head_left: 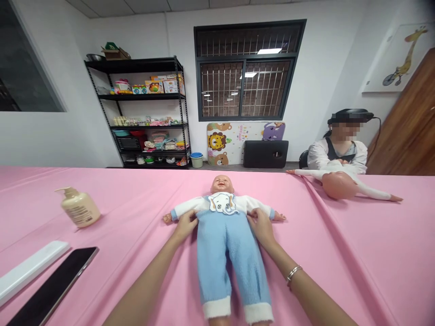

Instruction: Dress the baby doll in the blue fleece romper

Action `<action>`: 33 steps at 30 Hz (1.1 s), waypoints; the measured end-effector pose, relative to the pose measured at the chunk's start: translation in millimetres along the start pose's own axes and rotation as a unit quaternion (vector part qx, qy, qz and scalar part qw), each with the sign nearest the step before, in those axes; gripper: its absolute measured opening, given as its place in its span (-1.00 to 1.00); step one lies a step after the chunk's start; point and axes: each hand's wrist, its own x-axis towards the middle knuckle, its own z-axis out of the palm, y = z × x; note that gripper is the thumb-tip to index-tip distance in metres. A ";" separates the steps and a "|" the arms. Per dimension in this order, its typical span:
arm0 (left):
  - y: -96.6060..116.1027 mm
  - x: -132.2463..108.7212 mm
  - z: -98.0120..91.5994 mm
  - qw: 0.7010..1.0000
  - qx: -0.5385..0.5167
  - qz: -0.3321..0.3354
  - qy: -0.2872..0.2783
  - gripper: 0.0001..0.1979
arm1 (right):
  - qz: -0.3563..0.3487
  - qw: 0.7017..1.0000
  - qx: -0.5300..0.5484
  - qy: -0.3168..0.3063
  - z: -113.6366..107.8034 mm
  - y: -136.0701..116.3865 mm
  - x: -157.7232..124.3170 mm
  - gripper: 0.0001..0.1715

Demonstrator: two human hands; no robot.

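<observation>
A baby doll (222, 199) lies on its back in the middle of the pink table (136, 213), head away from me. It wears a white top with an elephant bib and light blue trousers (227, 253) with white cuffs. My left hand (185, 225) pinches the trousers' waistband at the doll's left side as I see it. My right hand (261, 226) grips the waistband on the other side. Both hands have their fingers closed on the fabric.
A cream pump bottle (79, 207) lies on its side at the left. A white bar (30, 270) and a black phone (54, 287) lie at the near left. At the far right another person (341, 151) handles a second doll (340, 183). Shelves stand by the back wall.
</observation>
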 end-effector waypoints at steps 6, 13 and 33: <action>-13.9 5.9 4.9 0.998 0.011 0.009 0.067 -0.71 | -0.185 0.916 -0.093 -0.344 -31.0 -91.2 -66.5 -0.54; -11.5 4.4 5.1 0.997 0.048 0.011 0.066 -0.69 | -0.435 0.825 -0.250 -0.260 -15.4 -69.1 -146.0 -0.65; 0.4 -3.1 3.4 0.993 0.111 0.014 0.050 -0.60 | -0.591 0.786 -0.178 -0.029 -3.7 -97.0 -160.3 -0.54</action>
